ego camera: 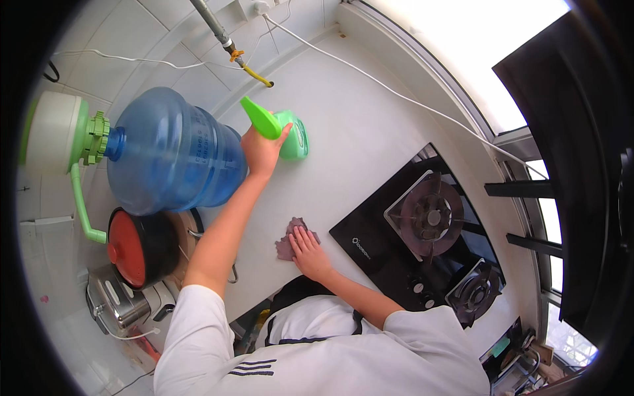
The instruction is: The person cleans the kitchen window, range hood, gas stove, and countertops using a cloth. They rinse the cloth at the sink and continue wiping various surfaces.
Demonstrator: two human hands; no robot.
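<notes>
My left hand point(263, 152) is closed around the neck of a green spray bottle point(296, 138) with a bright green trigger head. The bottle is over the white countertop point(342, 114), just right of a large blue water bottle point(168, 148). My right hand point(311, 255) lies palm down on a crumpled purple-grey cloth point(290, 242) near the counter's front edge, fingers over its right part. The cloth is flat against the counter, left of the black glass gas hob point(366, 247).
A black pot with a red lid point(130, 250) and a metal toaster point(116, 299) stand at the left. A yellow gas hose point(258, 75) enters the counter at the back. A white cable point(391, 90) crosses above the counter. A black range hood point(584, 173) hangs at the right.
</notes>
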